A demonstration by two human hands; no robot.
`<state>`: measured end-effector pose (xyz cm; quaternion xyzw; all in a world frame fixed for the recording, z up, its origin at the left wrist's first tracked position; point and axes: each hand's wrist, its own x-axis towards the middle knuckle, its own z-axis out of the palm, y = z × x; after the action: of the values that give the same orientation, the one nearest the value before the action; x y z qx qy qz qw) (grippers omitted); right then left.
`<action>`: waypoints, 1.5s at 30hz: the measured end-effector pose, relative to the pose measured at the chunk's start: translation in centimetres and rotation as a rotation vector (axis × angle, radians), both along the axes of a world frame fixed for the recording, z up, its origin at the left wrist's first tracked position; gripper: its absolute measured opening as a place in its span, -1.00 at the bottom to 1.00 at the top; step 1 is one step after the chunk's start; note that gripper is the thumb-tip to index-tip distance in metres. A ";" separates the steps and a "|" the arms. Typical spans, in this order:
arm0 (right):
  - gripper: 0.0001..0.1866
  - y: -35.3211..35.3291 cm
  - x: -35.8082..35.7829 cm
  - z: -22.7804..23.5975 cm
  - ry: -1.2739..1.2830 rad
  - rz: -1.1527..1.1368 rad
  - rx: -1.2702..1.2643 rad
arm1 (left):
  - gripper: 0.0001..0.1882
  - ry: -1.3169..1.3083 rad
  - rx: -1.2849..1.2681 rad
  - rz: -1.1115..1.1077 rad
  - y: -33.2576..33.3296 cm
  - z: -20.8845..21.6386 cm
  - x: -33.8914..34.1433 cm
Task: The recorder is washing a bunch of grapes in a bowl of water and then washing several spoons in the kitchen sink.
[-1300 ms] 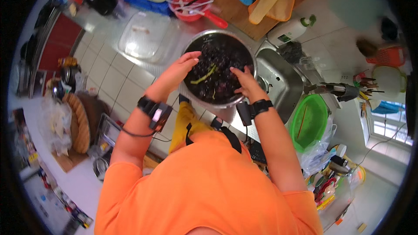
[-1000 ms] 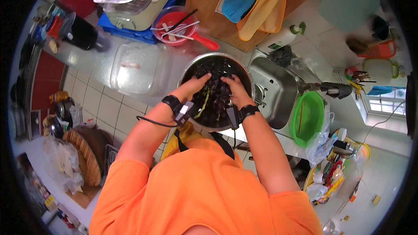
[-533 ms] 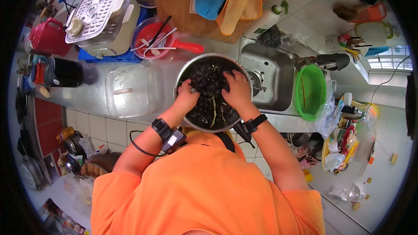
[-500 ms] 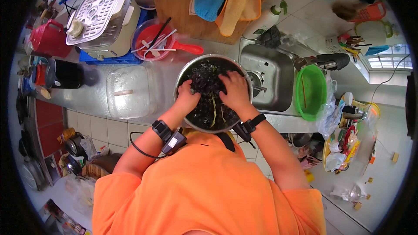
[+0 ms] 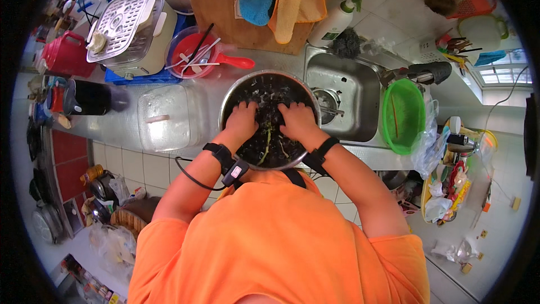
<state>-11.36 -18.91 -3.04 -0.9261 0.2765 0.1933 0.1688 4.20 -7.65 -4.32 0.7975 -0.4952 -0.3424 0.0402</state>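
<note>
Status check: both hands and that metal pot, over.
Left hand and right hand in metal pot, grip unclear. Dark contents, yellow-green stalk between hands. Sink close right, clear plastic tray left.

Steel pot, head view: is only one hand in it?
No, the left hand and the right hand both reach inside the rim of the steel pot.

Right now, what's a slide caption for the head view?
Left hand and right hand in a pot of dark pieces beside a sink.
</note>
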 end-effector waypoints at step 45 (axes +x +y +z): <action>-0.72 0.6 5.8 -1.4 -0.213 0.406 -0.123 | -0.43 0.979 -0.512 0.873 3.4 -1.1 1.1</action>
<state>-5.57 -18.26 -4.44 -0.9864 0.0766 0.1071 0.0981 5.34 -4.28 -5.37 0.6430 -0.1202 -0.4870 0.5787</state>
